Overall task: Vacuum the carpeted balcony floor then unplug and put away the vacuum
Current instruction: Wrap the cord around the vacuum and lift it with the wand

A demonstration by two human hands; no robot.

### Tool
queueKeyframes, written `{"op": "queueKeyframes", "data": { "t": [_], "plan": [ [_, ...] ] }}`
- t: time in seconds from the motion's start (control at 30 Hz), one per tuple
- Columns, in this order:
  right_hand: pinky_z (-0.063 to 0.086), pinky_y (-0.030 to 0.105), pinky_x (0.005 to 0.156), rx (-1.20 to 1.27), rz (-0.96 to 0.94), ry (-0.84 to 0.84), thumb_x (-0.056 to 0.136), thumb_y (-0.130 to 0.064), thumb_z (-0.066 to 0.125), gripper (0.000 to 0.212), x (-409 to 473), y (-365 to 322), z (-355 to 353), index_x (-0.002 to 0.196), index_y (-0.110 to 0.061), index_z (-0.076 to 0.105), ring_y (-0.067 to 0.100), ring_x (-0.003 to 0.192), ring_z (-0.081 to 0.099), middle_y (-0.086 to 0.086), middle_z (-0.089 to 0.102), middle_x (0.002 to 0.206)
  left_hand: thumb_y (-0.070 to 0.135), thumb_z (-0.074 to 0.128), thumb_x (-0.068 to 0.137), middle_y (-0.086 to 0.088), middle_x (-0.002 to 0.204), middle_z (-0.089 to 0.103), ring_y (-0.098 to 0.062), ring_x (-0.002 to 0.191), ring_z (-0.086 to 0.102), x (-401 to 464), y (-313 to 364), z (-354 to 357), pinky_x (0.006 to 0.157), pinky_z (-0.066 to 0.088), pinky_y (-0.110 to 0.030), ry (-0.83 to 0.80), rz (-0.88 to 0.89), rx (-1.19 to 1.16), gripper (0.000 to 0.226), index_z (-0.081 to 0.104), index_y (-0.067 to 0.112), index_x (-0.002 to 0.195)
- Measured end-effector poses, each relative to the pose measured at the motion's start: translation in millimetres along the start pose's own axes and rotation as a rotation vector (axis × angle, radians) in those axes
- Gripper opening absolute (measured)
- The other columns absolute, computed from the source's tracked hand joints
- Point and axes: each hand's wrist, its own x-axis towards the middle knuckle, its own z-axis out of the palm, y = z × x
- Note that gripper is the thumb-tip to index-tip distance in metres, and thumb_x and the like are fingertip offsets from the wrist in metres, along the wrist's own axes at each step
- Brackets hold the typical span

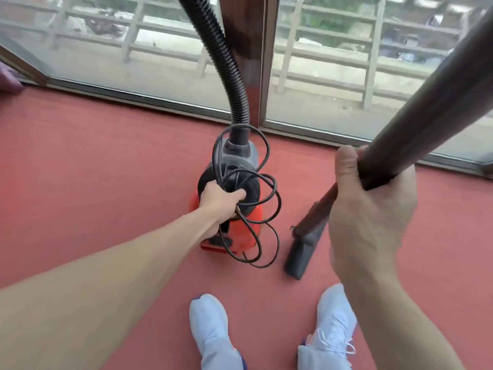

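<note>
1. While the left hand [221, 200] reaches down to the red canister vacuum [232, 209], its grip is closed around the top of the body together with several loose loops of the black power cord [262, 217].
2. The cord loops hang over the right side of the canister; whether the canister rests on the red carpet [93, 161] or is lifted cannot be told.
3. The ribbed black hose [226, 62] rises from the canister's front port and leaves the top of the view.
4. The right hand [370, 209] has its grip closed around the dark wand tube [426, 102], thumb uppermost.
5. The floor nozzle [304, 252] sits just right of the canister, near the white shoes [210, 327].
6. A glass wall [333, 84] borders the carpet ahead.
</note>
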Motion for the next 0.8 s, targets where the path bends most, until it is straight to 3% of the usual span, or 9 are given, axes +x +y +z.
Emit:
{"op": "queueKeyframes", "data": {
  "t": [0.07, 0.17, 0.27, 0.37, 0.47, 0.53, 0.6, 0.8],
  "plan": [
    [0.043, 0.024, 0.068, -0.018, 0.011, 0.014, 0.086, -0.028, 0.071, 0.02, 19.3, 0.1, 3.0, 0.091, -0.021, 0.053, 0.006, 0.067, 0.05, -0.013, 0.052, 0.072, 0.016, 0.071, 0.077, -0.006, 0.084, 0.07, -0.018, 0.064, 0.062, 3.5, 3.7, 1.2, 0.059, 0.055, -0.022, -0.014, 0.021, 0.027, 0.014, 0.069, 0.013, 0.091],
    [0.042, 0.02, 0.065, -0.066, 0.005, 0.066, 0.083, -0.031, 0.074, 0.024, 34.1, 4.6, 8.9, 0.091, -0.02, 0.054, 0.006, 0.065, 0.052, -0.013, 0.054, 0.072, 0.026, 0.079, 0.07, -0.01, 0.091, 0.072, -0.029, 0.083, 0.07, 21.5, 16.9, 7.4, 0.078, 0.057, -0.038, 0.007, 0.0, 0.03, 0.024, 0.066, 0.013, 0.085],
    [0.045, 0.025, 0.064, -0.149, -0.018, 0.008, 0.08, -0.035, 0.076, 0.029, 25.4, 11.6, 9.0, 0.093, -0.02, 0.054, 0.012, 0.068, 0.056, -0.011, 0.058, 0.071, 0.038, 0.084, 0.06, -0.011, 0.099, 0.07, -0.028, 0.085, 0.068, 35.2, 19.7, 3.4, 0.078, 0.056, -0.034, 0.063, -0.114, -0.026, 0.057, 0.064, 0.009, 0.104],
    [0.044, 0.029, 0.064, -0.262, -0.01, -0.092, 0.077, -0.039, 0.078, 0.035, 9.4, 19.4, 8.8, 0.093, -0.02, 0.053, 0.016, 0.068, 0.056, -0.011, 0.059, 0.069, 0.056, 0.079, 0.037, -0.011, 0.112, 0.068, -0.029, 0.098, 0.066, 41.2, 5.2, -11.1, 0.089, 0.055, -0.042, 0.084, -0.171, 0.021, 0.099, 0.058, 0.01, 0.121],
    [0.047, 0.03, 0.066, -0.268, 0.049, -0.144, 0.073, -0.042, 0.08, 0.038, -1.0, 29.1, 11.5, 0.094, -0.022, 0.056, 0.011, 0.068, 0.057, -0.013, 0.062, 0.072, 0.068, 0.076, 0.028, -0.008, 0.118, 0.065, -0.028, 0.107, 0.063, 43.6, -7.5, -16.3, 0.095, 0.051, -0.043, 0.051, -0.152, 0.057, 0.116, 0.054, 0.013, 0.128],
    [0.045, 0.02, 0.063, -0.292, 0.061, -0.187, 0.072, -0.043, 0.081, 0.038, -6.3, 35.4, 12.4, 0.094, -0.026, 0.056, 0.002, 0.064, 0.056, -0.014, 0.063, 0.074, 0.071, 0.074, 0.026, -0.005, 0.122, 0.064, -0.027, 0.11, 0.061, 30.8, 1.2, -17.7, 0.097, 0.05, -0.042, 0.053, -0.142, 0.014, 0.125, 0.049, 0.014, 0.134],
    [0.037, 0.013, 0.056, -0.34, -0.004, -0.232, 0.074, -0.04, 0.081, 0.031, -12.8, 39.6, 12.1, 0.086, -0.03, 0.054, -0.001, 0.06, 0.052, -0.014, 0.058, 0.068, 0.07, 0.076, 0.033, -0.006, 0.126, 0.06, -0.027, 0.113, 0.058, 22.1, 8.1, -17.3, 0.099, 0.048, -0.043, 0.057, -0.138, -0.025, 0.124, 0.043, 0.011, 0.137],
    [0.041, 0.033, 0.065, -0.503, -0.095, -0.405, 0.077, -0.044, 0.076, 0.027, -25.3, 47.7, 29.6, 0.083, -0.03, 0.053, 0.017, 0.069, 0.05, -0.011, 0.055, 0.069, 0.07, 0.071, 0.039, -0.006, 0.128, 0.059, -0.028, 0.116, 0.054, 5.8, 4.7, -25.8, 0.099, 0.046, -0.042, 0.045, -0.137, -0.041, 0.109, 0.052, 0.013, 0.13]
  ]
}}
